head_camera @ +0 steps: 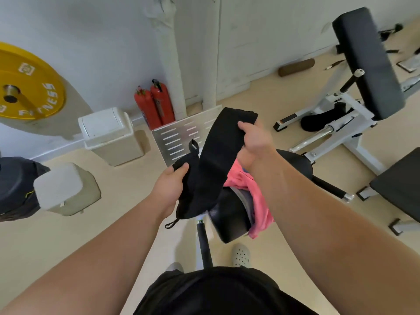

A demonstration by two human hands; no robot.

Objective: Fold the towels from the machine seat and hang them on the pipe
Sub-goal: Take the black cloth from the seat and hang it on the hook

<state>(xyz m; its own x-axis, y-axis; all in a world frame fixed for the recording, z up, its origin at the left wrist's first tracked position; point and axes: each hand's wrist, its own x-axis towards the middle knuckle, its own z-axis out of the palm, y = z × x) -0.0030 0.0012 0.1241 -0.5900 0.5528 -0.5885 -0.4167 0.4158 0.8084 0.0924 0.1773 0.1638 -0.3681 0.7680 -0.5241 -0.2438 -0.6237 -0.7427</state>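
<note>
A black towel (pixel 216 160) is stretched in the air between both hands, above the machine seat. My left hand (pixel 170 185) grips its lower left end, where a small loop sticks up. My right hand (pixel 254 139) grips its upper right end, higher and farther away. Below them, a pink towel (pixel 256 201) and a bit of grey cloth (pixel 246 204) lie over the black padded machine seat (pixel 227 219). A white vertical pipe (pixel 170 64) runs down the wall behind.
Two red fire extinguishers (pixel 154 103) stand beside the pipe, a white lidded bin (pixel 109 135) left of them. A slotted metal footplate (pixel 181 137) lies beyond the seat. A yellow weight plate (pixel 27 85) hangs far left; a padded exercise machine (pixel 363 64) stands at right.
</note>
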